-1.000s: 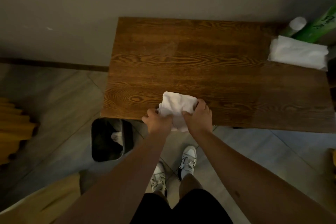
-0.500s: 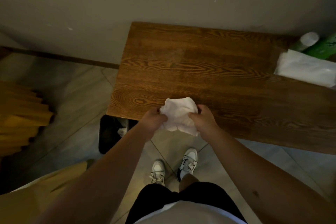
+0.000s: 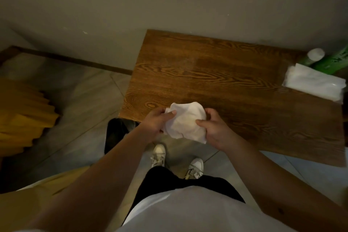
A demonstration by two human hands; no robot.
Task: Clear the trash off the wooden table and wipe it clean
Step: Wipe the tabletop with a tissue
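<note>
A crumpled white cloth (image 3: pixel 185 121) with a faint yellowish stain is held over the near left edge of the wooden table (image 3: pixel 216 79). My left hand (image 3: pixel 157 122) grips its left side and my right hand (image 3: pixel 213 128) grips its right side. The cloth's lower part hangs past the table edge, above the floor. A dark trash bin (image 3: pixel 115 135) stands on the floor just left of and below the table's near left corner, partly hidden by my left forearm.
A white packet of tissues (image 3: pixel 314 84) lies at the table's far right. Behind it stand a white-capped bottle (image 3: pixel 315 55) and a green container (image 3: pixel 333 62). A yellow pleated object (image 3: pixel 24 117) sits on the floor at left. The wall borders the table's far side.
Both hands lifted the cloth off the tabletop and drew it back over the near edge, bunching it up. The view shifted left and down.
</note>
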